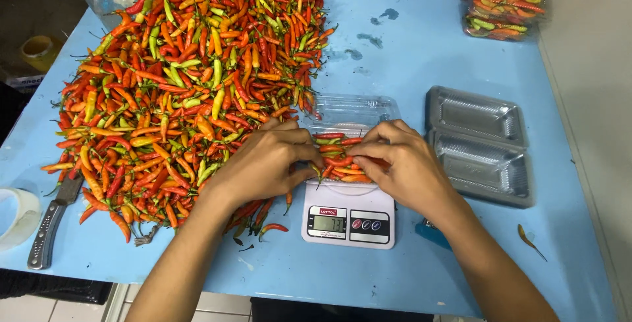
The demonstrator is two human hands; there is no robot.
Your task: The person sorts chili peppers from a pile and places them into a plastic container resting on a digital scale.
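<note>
Nearest me, the white scale (348, 217) sat on the blue tabletop (395, 46). On it, my left hand (263, 161) and right hand (401, 164) each kept a pinching grip on chillies (342, 161) in the clear tray (352, 115). Beyond lay the chilli pile (191, 78), empty trays (479, 143) and a filled pack (501, 3).

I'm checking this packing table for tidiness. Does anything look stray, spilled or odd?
One chilli lies alone near the table's right edge, far from the pile. Dark wet-looking blotches mark the blue top beyond the scale. Nothing else stands out.
</note>
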